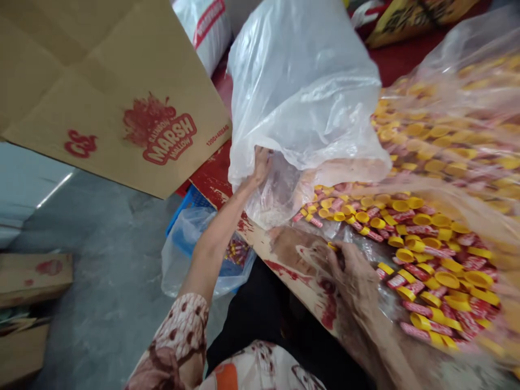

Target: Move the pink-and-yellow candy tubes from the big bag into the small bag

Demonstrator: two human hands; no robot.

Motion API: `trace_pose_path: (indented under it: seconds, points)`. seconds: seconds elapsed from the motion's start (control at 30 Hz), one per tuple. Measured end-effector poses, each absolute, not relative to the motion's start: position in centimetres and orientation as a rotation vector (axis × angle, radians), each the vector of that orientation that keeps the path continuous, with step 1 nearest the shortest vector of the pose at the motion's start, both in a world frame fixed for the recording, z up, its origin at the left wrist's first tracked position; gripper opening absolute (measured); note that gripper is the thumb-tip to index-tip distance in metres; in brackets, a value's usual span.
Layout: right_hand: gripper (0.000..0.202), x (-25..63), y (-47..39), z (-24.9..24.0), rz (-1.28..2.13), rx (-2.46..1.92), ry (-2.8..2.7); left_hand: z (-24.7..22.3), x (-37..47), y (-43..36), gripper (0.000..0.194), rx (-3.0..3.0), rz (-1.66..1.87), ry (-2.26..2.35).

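Observation:
A large whitish plastic bag lies on the red table, its mouth facing me. My left hand is at the bag's opening, partly inside, its fingers mostly hidden by the plastic. My right hand is over the worn table edge, fingers curled together around a small yellow piece. Just right of it, many small red-wrapped pieces with yellow rings lie in a heap, partly within clear plastic.
A cardboard box stands at the upper left. Below the table edge, a blue basket is lined with a clear bag. Other cartons sit at the far left. More packed bags lie at the back.

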State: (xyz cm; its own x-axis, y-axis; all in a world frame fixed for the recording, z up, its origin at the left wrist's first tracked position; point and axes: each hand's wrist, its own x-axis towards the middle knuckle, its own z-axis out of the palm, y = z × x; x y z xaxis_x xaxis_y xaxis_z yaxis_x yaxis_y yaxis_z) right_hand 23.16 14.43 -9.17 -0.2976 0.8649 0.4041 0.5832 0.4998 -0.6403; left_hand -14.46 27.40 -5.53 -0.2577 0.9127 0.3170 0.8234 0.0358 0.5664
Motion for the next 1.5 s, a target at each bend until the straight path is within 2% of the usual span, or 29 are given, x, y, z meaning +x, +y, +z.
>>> trace_pose_path:
  seconds: [0.1,0.2,0.3,0.4,0.63,0.8,1.03,1.13,1.3,1.5]
  points:
    - [0.036,22.8,14.5,-9.6,0.515,-1.169,-1.942,-4.6,-12.9,27.0,0.016,1.839,1.067,2.095]
    - [0.032,22.5,14.7,-9.7,0.533,-1.176,-1.848,-4.3,-10.8,24.2,0.008,1.682,1.296,1.978]
    - [0.035,22.4,15.0,-9.5,0.572,-1.217,-1.85,-4.0,-8.9,21.1,0.023,1.344,1.528,1.823]
    - [0.041,22.4,15.3,-8.8,0.651,-1.278,-1.852,-3.6,-6.9,18.6,0.036,1.028,1.599,1.699]
    - [0.047,21.8,14.5,-5.5,0.98,-1.353,-1.286,-3.8,1.3,13.2,0.056,0.872,1.47,1.371]
    - [0.047,21.4,15.2,-5.2,1.118,-1.216,-1.015,-4.7,6.5,11.4,0.057,0.718,1.414,1.259]
    - [0.05,21.2,15.0,-4.5,1.225,-1.128,-1.05,-4.8,7.6,11.4,0.06,0.677,1.445,1.234]
    - [0.061,21.4,15.7,-4.1,1.246,-1.034,-1.059,-4.3,7.1,11.3,0.061,0.764,1.441,1.275]
    - [0.08,22.2,18.0,-4.1,1.669,-1.011,-0.696,-3.4,7.4,9.9,0.061,0.981,1.309,1.348]
    - [0.083,22.1,18.2,-3.6,2.011,-0.878,-0.575,-2.7,9.8,7.8,0.059,1.162,1.225,1.383]
